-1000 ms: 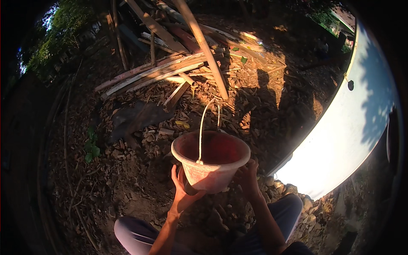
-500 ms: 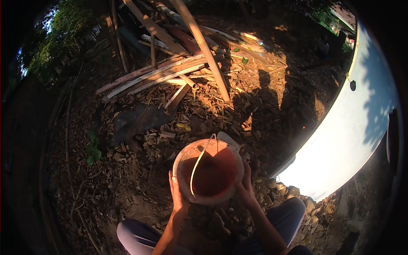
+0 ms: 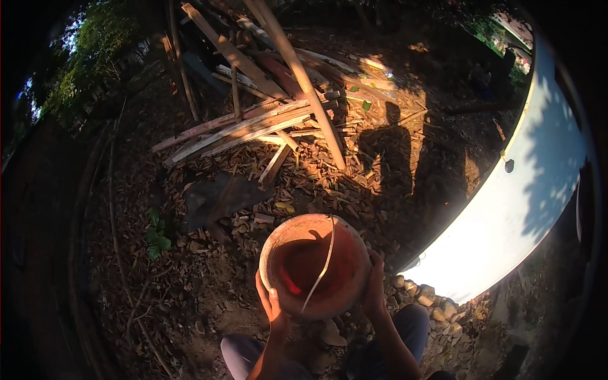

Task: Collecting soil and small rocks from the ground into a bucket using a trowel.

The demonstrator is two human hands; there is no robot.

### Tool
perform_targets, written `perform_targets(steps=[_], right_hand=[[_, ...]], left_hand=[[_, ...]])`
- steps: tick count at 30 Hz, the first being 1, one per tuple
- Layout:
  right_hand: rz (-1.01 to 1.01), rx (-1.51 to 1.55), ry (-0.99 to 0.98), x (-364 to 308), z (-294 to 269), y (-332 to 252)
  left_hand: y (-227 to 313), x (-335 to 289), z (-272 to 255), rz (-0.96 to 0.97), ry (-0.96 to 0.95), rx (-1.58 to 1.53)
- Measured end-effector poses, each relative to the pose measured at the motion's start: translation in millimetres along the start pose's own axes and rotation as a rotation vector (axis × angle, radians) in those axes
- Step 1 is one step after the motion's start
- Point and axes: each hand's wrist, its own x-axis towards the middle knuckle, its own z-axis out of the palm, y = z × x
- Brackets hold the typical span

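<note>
A worn reddish bucket [image 3: 356, 269] is held in front of me, its round mouth facing up toward me. Its thin pale handle [image 3: 323, 268] lies across the opening from the far rim to the near rim. My left hand [image 3: 273, 308] presses against the bucket's left side, fingers along the outer wall. On the opposite side my right hand [image 3: 374, 290] grips the wall, with part of its fingers hidden behind it. Shadow covers much of the inside, with a brighter red patch at lower left; I see no clear contents.
Wooden planks and poles [image 3: 303, 79] lie piled at the far side. A large white curved panel [image 3: 506, 215] stands at the right, with stones [image 3: 437, 307] along its base. Dry leaves cover the ground. A dark flat sheet [image 3: 221, 197] and a green plant [image 3: 157, 237] lie left.
The bucket has tilted and turned slightly between my hands, and its handle now crosses the mouth farther right. A grey flat piece seen beyond the far rim is no longer visible. My knees are closer together.
</note>
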Motion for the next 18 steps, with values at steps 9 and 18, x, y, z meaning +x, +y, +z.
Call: perform_targets(steps=[9,18], right_hand=[[-0.010,-0.137,0.202,-87.6,95.1,-223.3],[-0.198,-0.463,0.393,-175.5,114.6,-404.8]], left_hand=[[244.3,-1.9,80.9,-0.024,-0.052,0.015],[439.5,-44.7,194.5,-0.128,-0.229,-0.150]])
